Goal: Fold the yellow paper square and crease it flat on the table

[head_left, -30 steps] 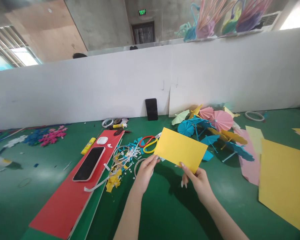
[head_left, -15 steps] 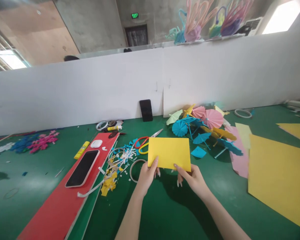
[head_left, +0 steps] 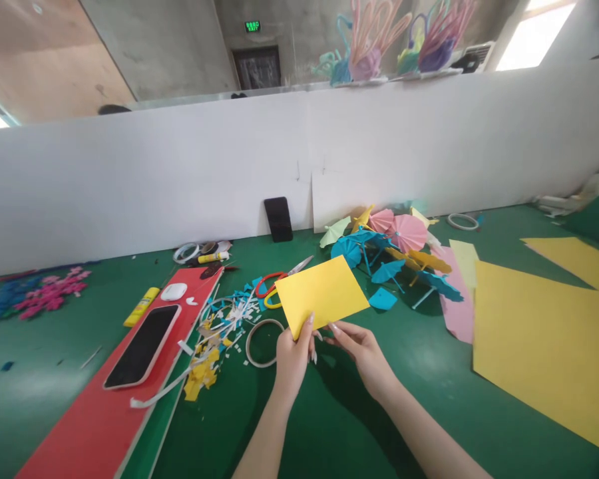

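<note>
yellow card held up over the green table, mid-handling

left hand (head_left: 292,356) pinches the near corner of the small yellow paper (head_left: 321,293), tilted in the air above the table (head_left: 339,426); right hand (head_left: 362,349) sits just beside it, fingertips at the lower edge, grip too unclear to tell. looks like the turning and lining-up stage to me. next move needs both hands steadying it. scissors (head_left: 274,285) lie just behind.

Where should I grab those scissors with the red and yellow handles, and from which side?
Take the scissors by the handle loops, coming from the left. The loops lie bare on the green table, while the yellow paper held by the left hand covers the pivot and most of the blades.
</note>
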`<state>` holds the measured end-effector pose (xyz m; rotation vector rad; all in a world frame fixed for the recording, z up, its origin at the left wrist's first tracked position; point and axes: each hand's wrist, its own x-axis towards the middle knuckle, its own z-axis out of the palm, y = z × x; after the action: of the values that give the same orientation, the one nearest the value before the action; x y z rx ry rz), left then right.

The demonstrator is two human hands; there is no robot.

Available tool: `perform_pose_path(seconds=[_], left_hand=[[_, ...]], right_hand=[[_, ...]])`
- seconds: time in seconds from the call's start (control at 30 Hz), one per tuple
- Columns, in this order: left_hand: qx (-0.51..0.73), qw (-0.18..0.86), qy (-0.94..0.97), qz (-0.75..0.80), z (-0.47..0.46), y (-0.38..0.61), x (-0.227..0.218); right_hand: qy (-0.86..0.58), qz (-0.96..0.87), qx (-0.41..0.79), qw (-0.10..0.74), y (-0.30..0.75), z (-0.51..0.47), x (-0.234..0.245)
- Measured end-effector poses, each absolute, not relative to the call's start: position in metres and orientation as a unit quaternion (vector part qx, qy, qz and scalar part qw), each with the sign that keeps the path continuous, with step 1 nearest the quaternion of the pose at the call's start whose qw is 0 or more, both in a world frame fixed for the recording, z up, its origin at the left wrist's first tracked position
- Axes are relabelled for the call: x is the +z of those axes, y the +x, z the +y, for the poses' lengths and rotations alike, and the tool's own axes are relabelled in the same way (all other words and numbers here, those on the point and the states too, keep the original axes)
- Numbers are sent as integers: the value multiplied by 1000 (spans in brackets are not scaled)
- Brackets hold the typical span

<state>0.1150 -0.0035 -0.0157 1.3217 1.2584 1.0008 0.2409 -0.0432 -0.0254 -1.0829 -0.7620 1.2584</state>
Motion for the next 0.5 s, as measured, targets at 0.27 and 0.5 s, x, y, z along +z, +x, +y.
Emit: perform_pose_path(seconds=[0.27, 0.5], left_hand=[[413, 436, 621, 504, -5, 112, -14], [412, 425, 655, 470, -5, 111, -13]], right_hand=[[-472, -309, 556, 611, 247, -40, -24], [-464, -261, 572, 625, 252, -39, -27]])
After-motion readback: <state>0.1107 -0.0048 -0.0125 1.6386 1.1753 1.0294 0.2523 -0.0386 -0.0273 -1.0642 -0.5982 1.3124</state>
